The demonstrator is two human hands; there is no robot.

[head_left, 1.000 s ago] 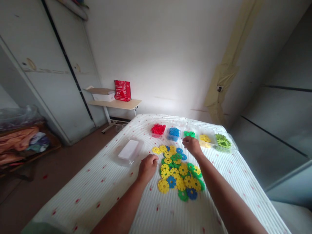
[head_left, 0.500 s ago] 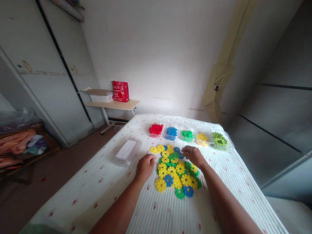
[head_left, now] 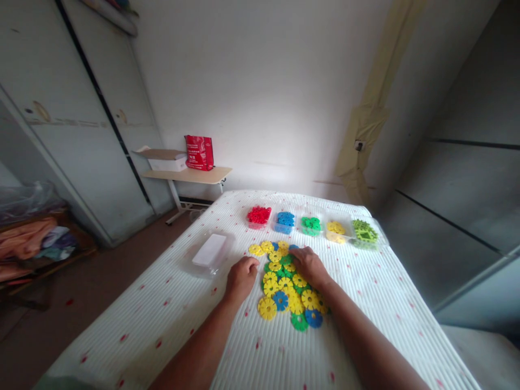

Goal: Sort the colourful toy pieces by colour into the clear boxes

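Observation:
A loose pile of flat, notched plastic discs (head_left: 296, 300) in yellow, green and blue lies on the white quilted cover. My left hand (head_left: 242, 275) rests beside the pile's left edge with its fingers curled in; whatever may be inside them is hidden. Over the upper right of the pile is my right hand (head_left: 309, 265), its fingers reaching left onto the discs near a blue disc (head_left: 293, 247). Its fingers look stretched out, with nothing visibly gripped. Two yellow discs (head_left: 255, 249) lie at the pile's upper left.
Behind the pile stands a row of clear tubs holding red pieces (head_left: 259, 214), blue pieces (head_left: 285, 219), green pieces (head_left: 311, 225), yellow pieces (head_left: 336, 227) and light green pieces (head_left: 364, 231). A clear container (head_left: 209, 250) with a white label sits left. Beyond is a small table (head_left: 219, 174).
My right hand has moved left and slightly down, from the pile's right edge onto the discs, covering some of them. The left hand has stayed in place.

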